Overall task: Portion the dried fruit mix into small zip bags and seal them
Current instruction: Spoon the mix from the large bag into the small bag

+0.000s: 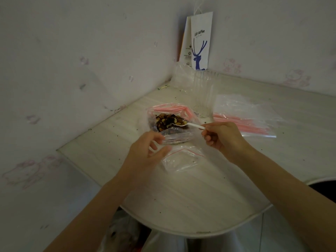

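Step in hand: scooping, by the look of it. The first portion is being lifted from the stock bag, and no small bag appears filled or sealed yet.
Next move: likely calls for the small bag's mouth to be held wide, and for a level spoon so that nothing spills on the way across.
Left hand (145, 153): fingers loosely curled and spread at the stock bag's near edge, with nothing clearly pinched.
Dried fruit mix (170, 121): sits in an open pink-strip zip bag (174, 139) at the middle of the table (181, 197).
Small zip bag (181, 159): lies flat, apparently empty, red seal line showing, just on the near side of the stock bag, between the two hands.
White plastic spoon (189, 125): bowl is dipped in the mix.
Paper carrier bag (200, 42): hangs at the table's far corner. It reads "luckin coffee" above a blue deer; the smaller print is illegible.
Clear plastic cup (201, 95): stands upright behind the stock bag.
Right hand (223, 137): fingertips pinch the spoon's handle end.
Spare zip bags (243, 117): stacked toward the table's right edge.
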